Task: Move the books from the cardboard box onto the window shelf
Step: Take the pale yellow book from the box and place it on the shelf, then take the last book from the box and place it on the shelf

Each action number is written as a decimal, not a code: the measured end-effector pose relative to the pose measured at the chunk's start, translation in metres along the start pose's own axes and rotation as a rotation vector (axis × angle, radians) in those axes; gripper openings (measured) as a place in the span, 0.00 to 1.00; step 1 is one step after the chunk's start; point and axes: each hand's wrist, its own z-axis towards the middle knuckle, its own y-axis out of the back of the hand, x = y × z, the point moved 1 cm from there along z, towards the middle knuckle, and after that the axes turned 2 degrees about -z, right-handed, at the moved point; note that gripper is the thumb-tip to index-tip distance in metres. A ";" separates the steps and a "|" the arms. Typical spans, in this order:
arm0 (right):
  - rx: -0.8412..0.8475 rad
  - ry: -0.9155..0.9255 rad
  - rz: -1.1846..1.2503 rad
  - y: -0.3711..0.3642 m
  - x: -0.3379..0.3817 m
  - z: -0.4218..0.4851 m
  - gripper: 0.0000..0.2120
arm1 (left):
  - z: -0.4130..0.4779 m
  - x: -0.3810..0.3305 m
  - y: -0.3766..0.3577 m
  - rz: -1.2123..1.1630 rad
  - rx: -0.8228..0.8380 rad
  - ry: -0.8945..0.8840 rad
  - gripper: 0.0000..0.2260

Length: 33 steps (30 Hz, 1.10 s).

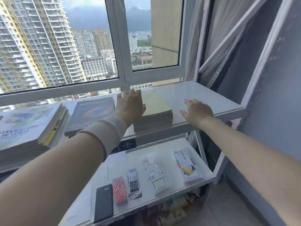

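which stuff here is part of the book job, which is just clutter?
Job: pale green book stack, dark-covered book, white "Literature" book pile, white window shelf.
Clutter: lower-shelf black notebook, red packet, pen packs.

- Bright overcast daylight is pouring in through the window [91, 46].
- Glare is washing out the white top shelf [192, 95].
- Wide-angle distortion is bending the frame edges.
- Motion blur is softening the left book stack [27, 126] and both forearms.
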 end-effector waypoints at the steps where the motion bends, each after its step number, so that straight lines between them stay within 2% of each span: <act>1: 0.003 -0.007 -0.053 0.001 -0.007 -0.018 0.24 | -0.010 -0.011 -0.001 0.037 -0.036 -0.074 0.22; 5: 0.085 -0.119 -0.164 0.007 -0.046 -0.100 0.28 | -0.061 -0.070 -0.004 0.049 0.043 -0.269 0.19; 10: 0.103 -0.294 -0.240 0.028 -0.124 -0.212 0.28 | -0.125 -0.174 -0.001 0.042 0.037 -0.486 0.18; 15: 0.148 -0.495 -0.313 0.055 -0.224 -0.349 0.25 | -0.215 -0.316 0.010 -0.004 0.012 -0.675 0.17; 21: 0.249 -0.732 -0.343 0.074 -0.355 -0.555 0.26 | -0.364 -0.506 0.002 -0.098 0.089 -0.907 0.16; 26: 0.300 -0.964 -0.327 0.067 -0.445 -0.707 0.27 | -0.479 -0.634 -0.013 -0.098 0.181 -1.136 0.18; 33: 0.369 -1.116 -0.222 0.029 -0.550 -0.799 0.26 | -0.551 -0.769 -0.056 -0.048 0.267 -1.297 0.18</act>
